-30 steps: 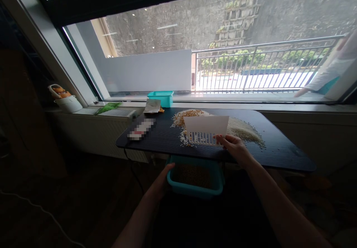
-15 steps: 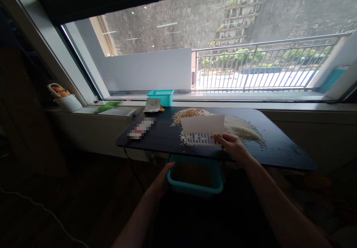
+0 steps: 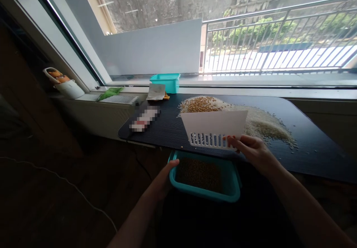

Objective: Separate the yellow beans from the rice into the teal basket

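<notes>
My right hand (image 3: 249, 147) pinches the lower right corner of a white slotted card (image 3: 214, 123), tilted over the front of the dark table (image 3: 164, 129). The card has a row of slots along its lower edge. Below the table edge, my left hand (image 3: 167, 175) grips the left rim of a teal plastic bin (image 3: 206, 195), thumb over the top. Many small brown grains or beans (image 3: 199, 173) lie in the bin. Behind the card, yellow-brown beans (image 3: 203, 103) rest on a spread of white rice (image 3: 262, 123). The card hides part of that spread.
A second teal bin (image 3: 170, 82) stands at the window, behind a paper packet (image 3: 156, 92). A blurred flat item (image 3: 145, 118) lies at the table's left. A green cloth (image 3: 110, 93) and a white pot (image 3: 68, 88) sit on the left ledge. A white cable (image 3: 69, 190) crosses the floor.
The camera view has tilted down and come closer. Both hands keep their holds. The card still hovers at the table's front edge, and the bin stays beneath it.
</notes>
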Motion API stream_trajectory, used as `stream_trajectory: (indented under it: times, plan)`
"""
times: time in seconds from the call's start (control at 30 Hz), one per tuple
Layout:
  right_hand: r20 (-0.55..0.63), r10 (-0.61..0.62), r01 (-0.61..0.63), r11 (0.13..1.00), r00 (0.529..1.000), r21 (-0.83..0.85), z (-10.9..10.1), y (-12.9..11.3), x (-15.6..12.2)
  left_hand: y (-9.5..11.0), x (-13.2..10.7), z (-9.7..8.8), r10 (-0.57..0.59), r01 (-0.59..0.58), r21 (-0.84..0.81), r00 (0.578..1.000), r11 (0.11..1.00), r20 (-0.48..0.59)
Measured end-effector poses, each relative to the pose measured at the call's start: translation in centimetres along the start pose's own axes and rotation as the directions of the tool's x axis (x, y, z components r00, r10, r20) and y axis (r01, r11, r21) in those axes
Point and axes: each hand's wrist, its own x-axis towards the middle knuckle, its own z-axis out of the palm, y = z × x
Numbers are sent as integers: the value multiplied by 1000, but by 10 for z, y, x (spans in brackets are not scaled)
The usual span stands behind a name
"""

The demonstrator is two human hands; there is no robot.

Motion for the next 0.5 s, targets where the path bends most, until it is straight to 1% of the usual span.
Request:
stream_trajectory:
  times: [0.13, 0.23, 0.33, 0.43, 0.5]
  plan:
    - [116, 18, -19, 1000, 993, 5, 7, -1, 1, 4, -6, 0, -35, 36, -59, 999, 998, 8]
    - [120, 20, -18, 1000, 993, -14, 14, -7, 7, 8, -10, -5, -57, 57, -76, 998, 996, 2]
    - [107, 2, 1, 999, 994, -33, 26, -14, 16, 10, -14, -13, -77, 77, -101, 997, 992, 3]
    - [162, 27, -18, 998, 986, -53, 35, -16, 25, 13, -18, -21, -131, 130, -125, 991, 984, -4]
    - [220, 83, -70, 995, 972, -65, 34, -17, 29, 15, -20, -25, -158, 153, -134, 987, 979, -27]
